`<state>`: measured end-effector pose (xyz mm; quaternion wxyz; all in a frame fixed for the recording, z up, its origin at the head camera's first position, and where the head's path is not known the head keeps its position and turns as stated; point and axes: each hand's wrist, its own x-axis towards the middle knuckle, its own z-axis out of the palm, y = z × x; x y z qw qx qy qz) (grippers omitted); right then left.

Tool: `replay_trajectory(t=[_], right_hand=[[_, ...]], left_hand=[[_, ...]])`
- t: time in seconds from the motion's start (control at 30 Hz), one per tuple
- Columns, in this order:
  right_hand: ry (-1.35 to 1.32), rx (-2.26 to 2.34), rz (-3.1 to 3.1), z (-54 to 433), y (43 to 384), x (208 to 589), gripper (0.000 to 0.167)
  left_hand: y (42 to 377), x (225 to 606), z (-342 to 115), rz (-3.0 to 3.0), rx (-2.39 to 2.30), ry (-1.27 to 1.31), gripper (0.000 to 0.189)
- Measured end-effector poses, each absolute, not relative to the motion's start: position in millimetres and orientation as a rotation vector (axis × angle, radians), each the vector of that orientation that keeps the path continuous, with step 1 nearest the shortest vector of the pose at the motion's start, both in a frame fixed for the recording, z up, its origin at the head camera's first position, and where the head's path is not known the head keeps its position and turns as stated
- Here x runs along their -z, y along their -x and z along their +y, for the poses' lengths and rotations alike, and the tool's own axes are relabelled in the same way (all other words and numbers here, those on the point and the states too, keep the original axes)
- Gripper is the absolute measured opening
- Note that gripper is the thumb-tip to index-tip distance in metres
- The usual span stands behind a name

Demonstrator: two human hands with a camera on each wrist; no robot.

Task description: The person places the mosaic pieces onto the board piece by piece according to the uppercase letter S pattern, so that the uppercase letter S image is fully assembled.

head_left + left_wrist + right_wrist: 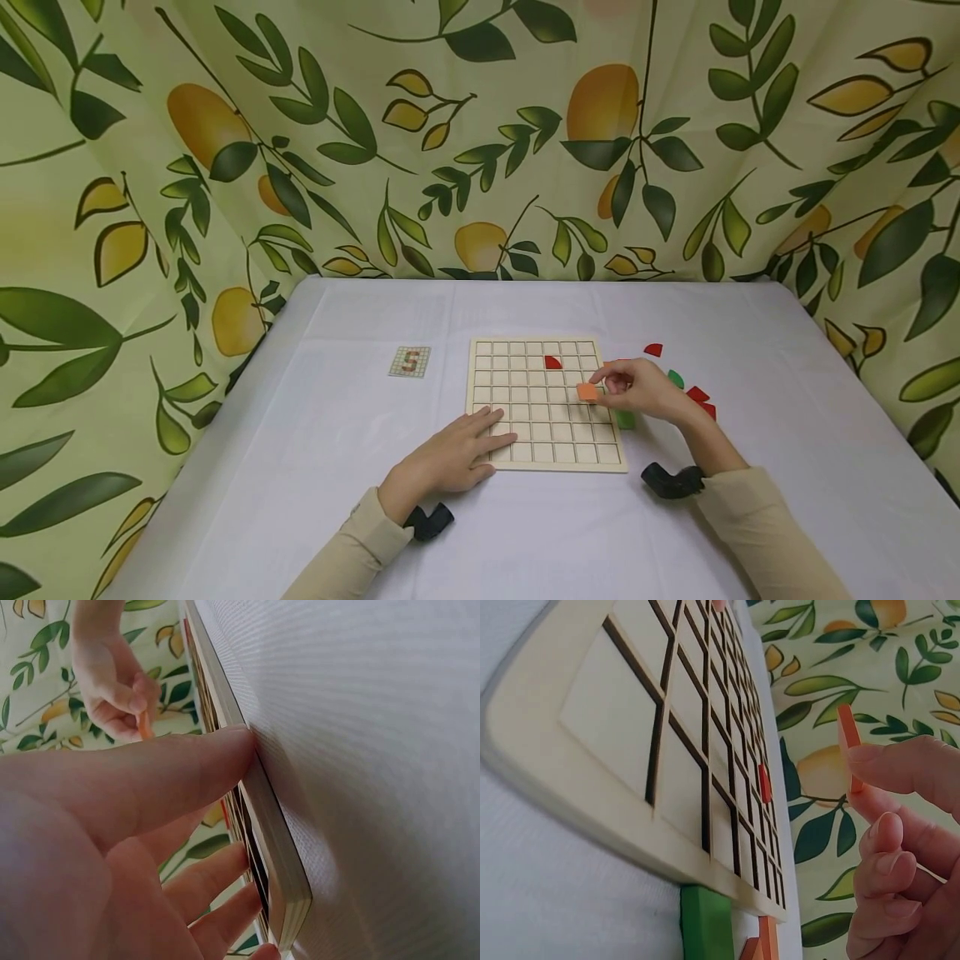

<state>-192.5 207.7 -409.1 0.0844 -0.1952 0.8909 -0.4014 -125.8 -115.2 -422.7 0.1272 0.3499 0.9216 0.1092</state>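
Between thumb and index finger, my right hand [651, 392] pinches an orange square tile [587, 392]. In the right wrist view the tile [850, 750] stands edge-on in the fingertips, above the wooden grid board [542, 432]. My left hand [450, 454] rests with spread fingers over the board's near left corner. Its thumb [202, 761] touches the board's edge in the left wrist view. One red quarter-round tile [552, 362] lies in a cell toward the far side of the grid.
Right of the board lie loose pieces: a green block [626, 420], a green rounded piece [676, 379], a red quarter-round piece [653, 350] and other red ones [697, 393]. A small pattern card [410, 362] with an S-like figure lies left of the board. Patterned cloth [480, 167] hangs behind.
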Motion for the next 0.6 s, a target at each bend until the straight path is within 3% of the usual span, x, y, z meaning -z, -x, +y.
replay_trajectory(t=[0.6], right_hand=[[0.413, 1.239, 2.599, 197, 208, 410, 0.025]], left_hand=[[126, 423, -116, 2.677, -0.298, -1.027, 0.049]])
